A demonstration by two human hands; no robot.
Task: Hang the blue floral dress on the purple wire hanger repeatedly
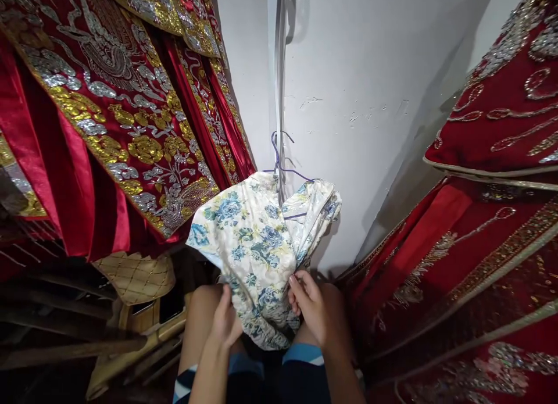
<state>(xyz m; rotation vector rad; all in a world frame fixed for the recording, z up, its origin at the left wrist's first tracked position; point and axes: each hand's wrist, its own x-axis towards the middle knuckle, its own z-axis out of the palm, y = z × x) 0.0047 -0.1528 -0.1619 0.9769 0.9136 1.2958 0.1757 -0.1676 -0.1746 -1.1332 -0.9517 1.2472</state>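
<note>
A white floral garment with blue flowers and short sleeves hangs in front of my knees on a thin purple hanger. Its front opening faces me, and the right side falls partly folded. My right hand is closed at the edge of that opening, thumb and fingertips pinching the cloth. At the lower left side of the garment is my left hand, thumb raised and apart from the fingers, palm turned toward the fabric. Some of its fingers are blurred or hidden by the cloth.
Red embroidered costumes with gold and silver sequins hang on the left. More red beaded garments crowd the right. A white metal pole stands before a scuffed pale wall. Wooden furniture sits low on the left.
</note>
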